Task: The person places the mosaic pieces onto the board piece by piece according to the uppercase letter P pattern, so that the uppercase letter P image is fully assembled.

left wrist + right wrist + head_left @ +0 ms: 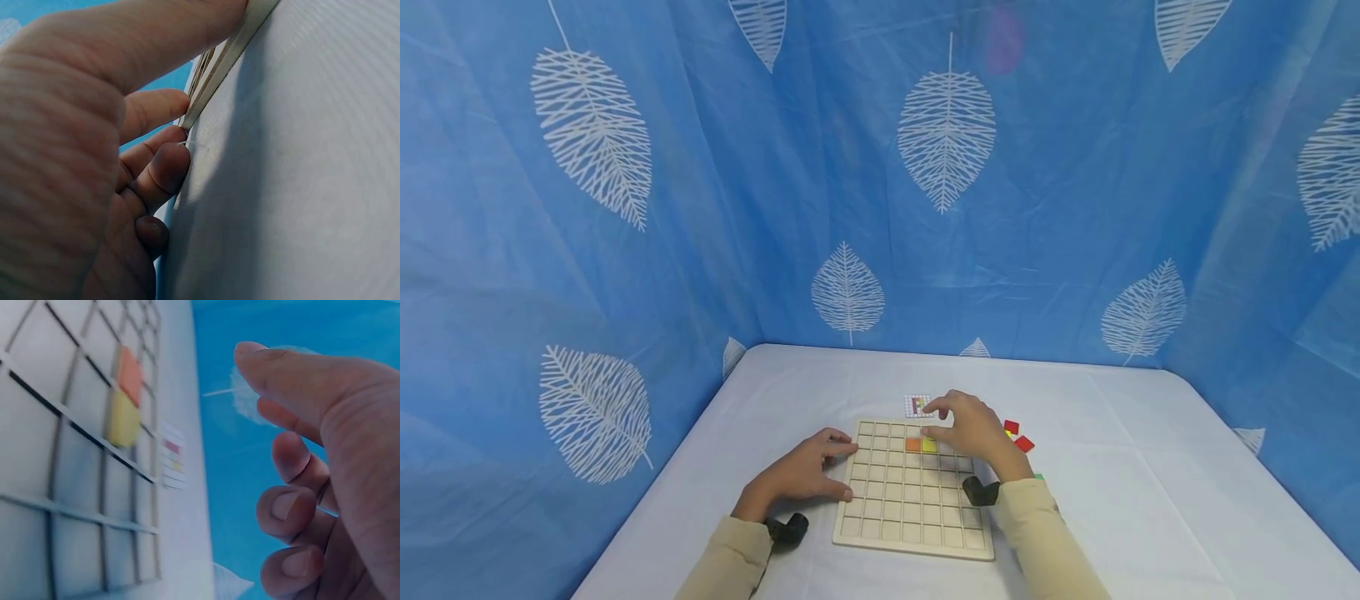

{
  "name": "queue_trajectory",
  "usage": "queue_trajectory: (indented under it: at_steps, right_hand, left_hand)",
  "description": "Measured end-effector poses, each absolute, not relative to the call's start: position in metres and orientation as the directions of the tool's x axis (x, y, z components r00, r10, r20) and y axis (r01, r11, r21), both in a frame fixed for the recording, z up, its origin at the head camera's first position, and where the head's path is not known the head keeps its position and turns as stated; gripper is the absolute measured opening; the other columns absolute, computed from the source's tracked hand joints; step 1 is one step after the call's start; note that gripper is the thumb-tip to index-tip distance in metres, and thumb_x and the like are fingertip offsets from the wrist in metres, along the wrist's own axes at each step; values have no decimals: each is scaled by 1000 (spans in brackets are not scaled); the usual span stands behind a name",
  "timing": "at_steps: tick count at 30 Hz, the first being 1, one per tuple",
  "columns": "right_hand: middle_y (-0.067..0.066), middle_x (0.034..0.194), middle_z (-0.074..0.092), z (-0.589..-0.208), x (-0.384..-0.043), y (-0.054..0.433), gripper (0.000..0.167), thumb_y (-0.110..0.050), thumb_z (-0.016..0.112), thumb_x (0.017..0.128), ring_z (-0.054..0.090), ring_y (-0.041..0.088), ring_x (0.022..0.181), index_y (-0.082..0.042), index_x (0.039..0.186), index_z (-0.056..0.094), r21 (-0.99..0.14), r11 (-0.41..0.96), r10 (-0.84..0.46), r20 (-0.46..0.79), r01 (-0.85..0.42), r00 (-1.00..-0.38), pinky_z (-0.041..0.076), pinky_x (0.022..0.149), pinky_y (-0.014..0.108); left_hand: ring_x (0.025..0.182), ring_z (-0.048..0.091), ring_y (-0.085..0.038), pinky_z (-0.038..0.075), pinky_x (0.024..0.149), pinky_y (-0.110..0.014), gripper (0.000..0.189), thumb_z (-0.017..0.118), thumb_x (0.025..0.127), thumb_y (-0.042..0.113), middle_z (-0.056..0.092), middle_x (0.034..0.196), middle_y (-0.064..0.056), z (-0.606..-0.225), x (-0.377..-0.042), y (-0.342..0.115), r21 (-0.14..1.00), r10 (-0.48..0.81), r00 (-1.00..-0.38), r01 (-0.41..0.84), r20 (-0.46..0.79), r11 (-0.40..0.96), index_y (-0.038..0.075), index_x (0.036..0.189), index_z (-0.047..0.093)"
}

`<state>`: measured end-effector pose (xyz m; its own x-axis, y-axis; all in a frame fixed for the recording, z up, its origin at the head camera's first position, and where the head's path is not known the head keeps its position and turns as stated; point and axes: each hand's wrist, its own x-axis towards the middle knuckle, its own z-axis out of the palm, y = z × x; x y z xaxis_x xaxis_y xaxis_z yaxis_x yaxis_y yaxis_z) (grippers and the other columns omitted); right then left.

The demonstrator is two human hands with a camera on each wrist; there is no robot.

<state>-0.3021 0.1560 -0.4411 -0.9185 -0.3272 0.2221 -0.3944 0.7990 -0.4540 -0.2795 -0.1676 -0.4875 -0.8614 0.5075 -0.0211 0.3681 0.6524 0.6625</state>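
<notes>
1. Head view: find a square pale wooden-looking grid board lying flat on the white-cloth-covered counter, with an orange square tile and a yellow square tile in neighbouring cells near its far edge. Expect stiff, fairly light handling of the board, perhaps with some sliding on cloth; best steadied by its outer edges.
2. Same view: judge both tiles light, rigid and smooth, probably a little slippery; best pinched by opposite edges, less easily once sunk between the ridges. Notice more to the right of the board: two red square tiles, plus a green piece mostly hidden by the right sleeve.
3. Same view: see the left hand at the board's left edge, thumb and fingers spread apart, and the right hand above the far part, thumb and forefinger parted, apparently empty.
4. Left wrist view: see here alone the board's edge thickness, with thumb and a fingertip touching it and other fingers bent beside it, not wrapped around.
5. Right wrist view: confirm nothing between the parted digits, lower fingers loosely bent; see the small printed card unobstructed, though blurred. Look elsewhere for the red tiles.
</notes>
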Motion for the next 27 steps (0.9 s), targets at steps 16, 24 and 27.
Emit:
queue_trajectory:
  at_steps: [16,24,27]
  right_hand:
    - [5,98,64,-417,-286,212,34,-35,76,90,52,13,65,-19,120,73,-557,757,-146,363,-340,-920,45,55,29]
    - [10,99,64,-420,-274,256,40,-33,74,92,54,18,73,-11,124,70,-567,790,-44,330,-235,-943,48,56,27]
    - [10,99,64,-419,-271,267,41,-35,72,92,54,20,76,-11,125,70,-565,799,-12,328,-206,-945,47,57,28]
  left_hand:
    - [133,48,-25,42,111,-51,84,86,72,52,48,143,-2,-489,-281,-171,652,507,-862,380,-9,657,19,144,57]
    - [133,48,-25,42,111,-51,84,86,73,52,48,143,-2,-490,-280,-169,655,516,-857,386,-7,650,19,144,57]
    - [132,49,-26,43,110,-51,84,86,73,51,48,143,-3,-490,-279,-168,659,516,-857,384,-6,646,18,144,56]
